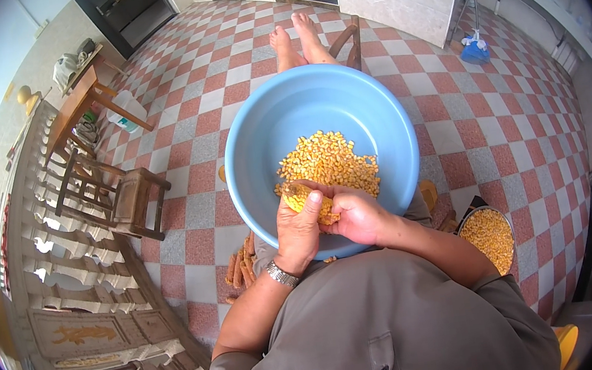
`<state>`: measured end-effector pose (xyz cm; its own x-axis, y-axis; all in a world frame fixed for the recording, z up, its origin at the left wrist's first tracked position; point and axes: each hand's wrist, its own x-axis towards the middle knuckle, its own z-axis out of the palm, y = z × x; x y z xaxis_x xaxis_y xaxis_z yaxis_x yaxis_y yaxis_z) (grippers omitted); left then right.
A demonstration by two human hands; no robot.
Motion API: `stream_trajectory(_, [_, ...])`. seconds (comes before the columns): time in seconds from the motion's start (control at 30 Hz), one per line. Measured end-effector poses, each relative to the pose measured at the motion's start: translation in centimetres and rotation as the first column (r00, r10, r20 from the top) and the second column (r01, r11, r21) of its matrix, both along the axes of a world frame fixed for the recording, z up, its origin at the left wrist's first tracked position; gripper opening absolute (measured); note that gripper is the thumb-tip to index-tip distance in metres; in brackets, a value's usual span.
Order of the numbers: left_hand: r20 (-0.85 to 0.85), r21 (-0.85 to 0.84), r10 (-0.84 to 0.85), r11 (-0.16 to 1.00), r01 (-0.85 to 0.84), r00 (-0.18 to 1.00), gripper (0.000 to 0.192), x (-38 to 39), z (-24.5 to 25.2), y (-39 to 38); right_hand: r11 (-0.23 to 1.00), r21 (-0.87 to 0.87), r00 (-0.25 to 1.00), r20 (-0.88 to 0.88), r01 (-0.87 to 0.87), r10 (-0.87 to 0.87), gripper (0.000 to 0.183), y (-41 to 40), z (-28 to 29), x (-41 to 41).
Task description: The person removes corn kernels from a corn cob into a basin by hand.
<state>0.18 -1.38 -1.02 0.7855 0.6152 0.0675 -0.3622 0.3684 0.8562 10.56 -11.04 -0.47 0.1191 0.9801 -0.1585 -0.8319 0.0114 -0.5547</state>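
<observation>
A blue plastic basin [237, 159] rests on my lap, with a heap of loose yellow corn kernels [320, 157] on its bottom. Over the near part of the basin, both hands grip one corn cob [298, 200] that still bears yellow kernels. My left hand [296, 235] is wrapped around the cob's left side, thumb on top, with a metal-banded watch [282, 274] at the wrist. My right hand [358, 215] holds the cob's right end, its fingers partly hidden behind the cob.
Bare corn cobs [240, 264] lie on the checkered tile floor [197, 241] at my left. To my right stands a round container of kernels [488, 239]. A wooden chair [131, 197] is beside the balustrade [85, 272]. My bare feet [295, 43] extend beyond the basin, beside a wooden chair part [353, 45].
</observation>
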Motion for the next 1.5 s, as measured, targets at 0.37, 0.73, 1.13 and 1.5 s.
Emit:
stream_trajectory(0.37, [0.023,-0.001,0.038,0.999,-0.038,0.999,0.025,0.1,-0.3,0.4,1.0,-0.004,0.991,0.13,0.014,-0.013,0.068,-0.1,0.5,-0.3])
stream_trajectory(0.73, [-0.025,-0.007,0.039,0.999,-0.039,0.999,0.032,0.2,-0.4,0.5,1.0,-0.021,0.999,0.044,-0.006,0.006,0.063,0.2,-0.4,-0.1])
stream_trajectory(1.13, [-0.012,-0.132,0.064,0.989,-0.065,0.998,0.025,0.3,0.1,0.5,0.989,-0.129,0.985,0.167,0.076,-0.054,0.071,0.3,-0.3,-0.6])
stream_trajectory(1.5, [-0.014,-0.127,0.066,0.99,-0.068,0.998,0.027,0.4,0.0,0.8,0.991,-0.123,0.999,-0.002,0.048,-0.049,0.057,0.3,-2.4,0.3])
